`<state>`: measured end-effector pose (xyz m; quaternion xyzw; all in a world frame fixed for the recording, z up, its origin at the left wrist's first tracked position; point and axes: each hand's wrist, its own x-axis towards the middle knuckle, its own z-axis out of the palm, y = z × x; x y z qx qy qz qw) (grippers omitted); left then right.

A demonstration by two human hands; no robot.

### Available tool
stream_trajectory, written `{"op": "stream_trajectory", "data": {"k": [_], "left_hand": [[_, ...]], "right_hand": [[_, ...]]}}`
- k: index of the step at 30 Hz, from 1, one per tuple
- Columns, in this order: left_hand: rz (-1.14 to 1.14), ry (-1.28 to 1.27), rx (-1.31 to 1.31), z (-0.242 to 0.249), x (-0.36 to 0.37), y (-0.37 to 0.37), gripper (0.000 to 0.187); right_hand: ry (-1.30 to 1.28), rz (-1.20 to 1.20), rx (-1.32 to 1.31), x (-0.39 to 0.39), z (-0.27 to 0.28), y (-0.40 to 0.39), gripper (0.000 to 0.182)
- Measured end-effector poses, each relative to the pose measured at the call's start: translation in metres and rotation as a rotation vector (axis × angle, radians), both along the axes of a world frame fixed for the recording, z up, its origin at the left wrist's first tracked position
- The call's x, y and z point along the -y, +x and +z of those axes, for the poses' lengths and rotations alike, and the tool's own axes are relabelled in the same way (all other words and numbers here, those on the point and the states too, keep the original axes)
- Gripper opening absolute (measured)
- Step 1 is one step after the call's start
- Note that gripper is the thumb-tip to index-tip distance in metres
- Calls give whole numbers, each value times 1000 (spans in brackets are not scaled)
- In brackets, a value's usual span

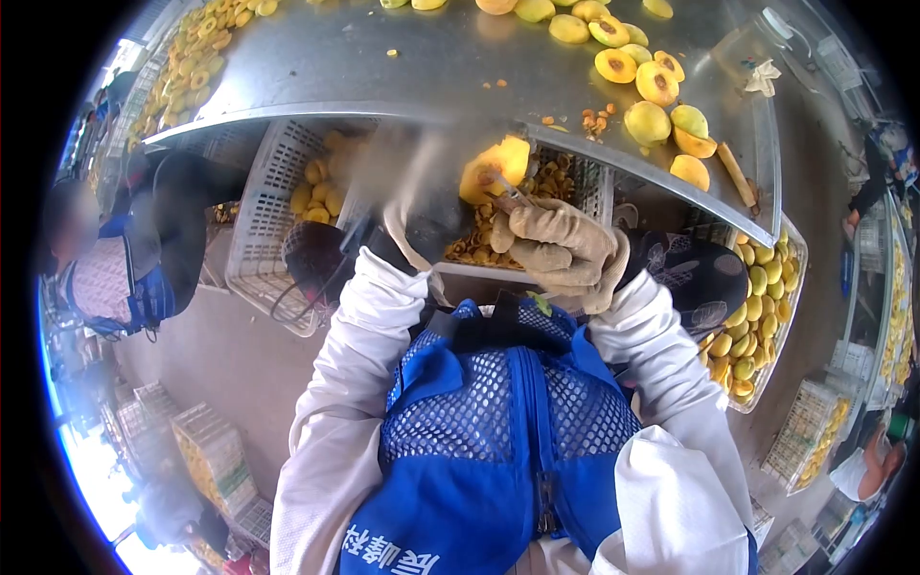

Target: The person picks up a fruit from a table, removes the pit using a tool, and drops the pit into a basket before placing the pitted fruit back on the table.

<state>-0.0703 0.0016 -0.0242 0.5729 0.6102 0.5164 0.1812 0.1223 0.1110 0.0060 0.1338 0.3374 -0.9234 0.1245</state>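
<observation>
Curling the gloved right hand (565, 251) closed around a slim metal tool (513, 190), at upper centre of the frame in the head view. Points the tool up and leftward along its long axis, from the fingers towards the brown middle of a cut yellow fruit (508, 161). Shows the fruit just up and left of the right hand, near the front edge of the metal counter (431, 62) and above a crate of orange scraps (460, 251). Has the left hand (414, 182) close by on the fruit's left, badly blurred. Cannot tell the left hand's grip, open or closed on the fruit, nor which hand to call nearer. Includes cut fruits (657, 84) on the counter, at upper right.
</observation>
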Motion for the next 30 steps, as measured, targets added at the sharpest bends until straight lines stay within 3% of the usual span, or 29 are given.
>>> {"op": "stream_trajectory", "data": {"k": [1,2,4,6,8,9,10,12,14,16,17,18,20,21,22,23,24,26,27,28,30], "left_hand": [[28,41,9,-1,0,6,60],[31,37,9,1,-1,11,60],[26,69,292,4,-4,21,62],[130,102,208,-22,-5,12,62],[525,-110,-619,-30,16,-24,51],[485,10,-339,7,26,-38,38],[684,-62,324,31,26,-46,29],[779,-121,169,21,61,-119,23],[643,-391,-432,16,101,-198,24],[702,-410,-486,57,45,-156,27],[776,-441,-528,73,13,-126,30],[645,-311,-452,76,-19,-104,36],[374,-249,-551,53,-89,-82,31],[261,-385,-688,66,-124,-39,31],[16,-292,-676,52,-150,-20,32],[-65,-528,-522,54,-177,15,34],[-136,-451,-562,56,-200,41,36],[-314,-309,-720,18,-244,68,46],[-306,-471,-713,8,-254,80,54],[-187,-546,-907,-10,-260,92,59],[-287,-386,-887,0,-256,93,59]], "right_hand": [[-326,-86,-57,5,-9,1,29],[-329,-84,-56,9,-15,1,29],[-677,-50,-242,16,-24,0,29],[-651,-67,-336,22,-26,4,31],[-589,-134,-190,22,-22,8,28],[-27,-139,-176,9,-34,9,24],[515,-137,-112,4,-46,10,21],[346,-171,-1,1,-30,20,29],[467,-193,-57,-3,-37,40,20],[659,-40,373,-9,3,40,31],[761,-168,341,-5,3,42,34],[816,-232,336,-2,-8,47,37],[778,-348,314,1,-12,56,36],[637,-290,422,-3,9,61,36],[801,-374,375,-2,1,66,35],[837,-431,370,-2,-3,71,33],[875,-483,354,-5,-5,75,31],[640,-557,417,-8,13,82,26],[535,-618,383,-10,19,85,23],[410,-679,394,-10,14,85,22],[319,-753,360,-11,24,82,21]]}}
